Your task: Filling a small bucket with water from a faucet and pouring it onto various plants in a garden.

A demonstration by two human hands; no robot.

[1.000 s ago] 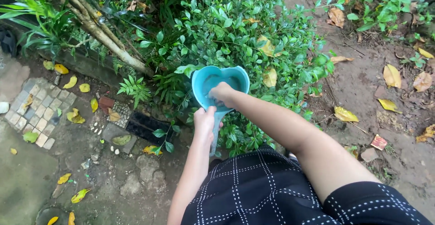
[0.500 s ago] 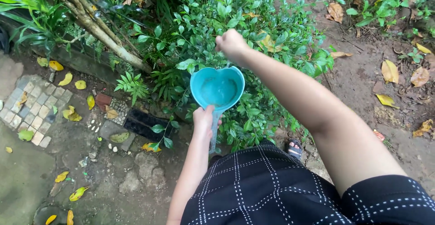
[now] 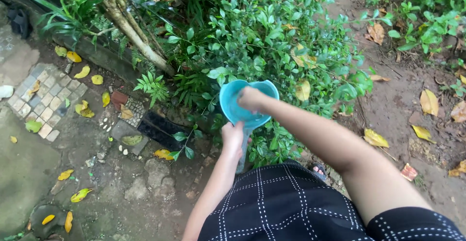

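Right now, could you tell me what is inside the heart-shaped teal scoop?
The right hand dips into the teal scoop, which the left hand holds by its handle. The hand covers most of the inside, so any water there cannot be made out.

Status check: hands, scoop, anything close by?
Left hand gripping the handle of the turquoise heart-shaped water scoop. Right hand dipped inside its bowl. Leafy green bush directly beneath and beyond.

No packages, labels, signs or screens show anywhere in this garden view.
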